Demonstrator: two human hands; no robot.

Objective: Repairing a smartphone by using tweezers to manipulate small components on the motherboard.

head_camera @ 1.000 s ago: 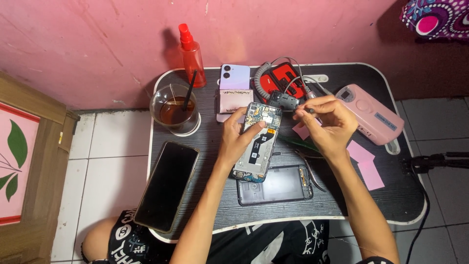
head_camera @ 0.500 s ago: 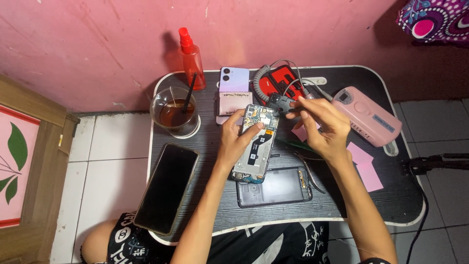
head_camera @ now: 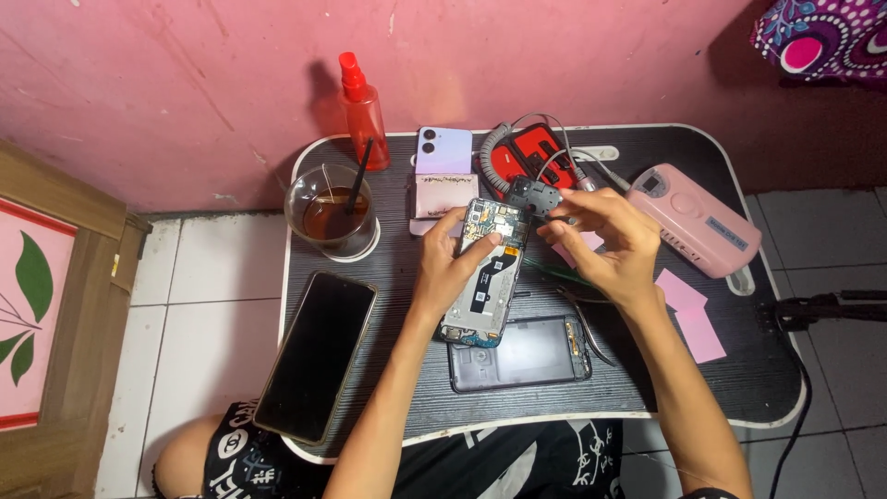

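Left hand: the left hand (head_camera: 450,268) is wrapped around the opened smartphone (head_camera: 487,273), fingers curled over its upper left edge, thumb on the exposed inner face.
Opened smartphone: held tilted just above the lap table (head_camera: 370,388), its back removed, showing a circuit board at the top and a black plate below.
Right hand: the right hand (head_camera: 605,245) pinches a small black part, probably a camera cover plate (head_camera: 534,195), between thumb and fingertips at the phone's upper right corner; whether the part touches the phone I cannot tell.
Under the phone: a grey back cover (head_camera: 522,353) lies flat on the table, inner side up, partly hidden by the phone's lower end.
Near the right hand: tweezers (head_camera: 577,310) and a green-handled tool (head_camera: 554,273) lie under the wrist; pink paper slips (head_camera: 693,319) lie to the right.
Far edge: a lilac phone (head_camera: 443,151) with a pale pink case (head_camera: 434,197) before it, a red tool case (head_camera: 531,157) with a coiled grey cable, and a pink boxy device (head_camera: 695,220).
Left part of table: a glass of dark drink (head_camera: 330,214) with a black straw, a red spray bottle (head_camera: 362,109) behind it, and a black screen panel (head_camera: 316,354) overhanging the near edge.
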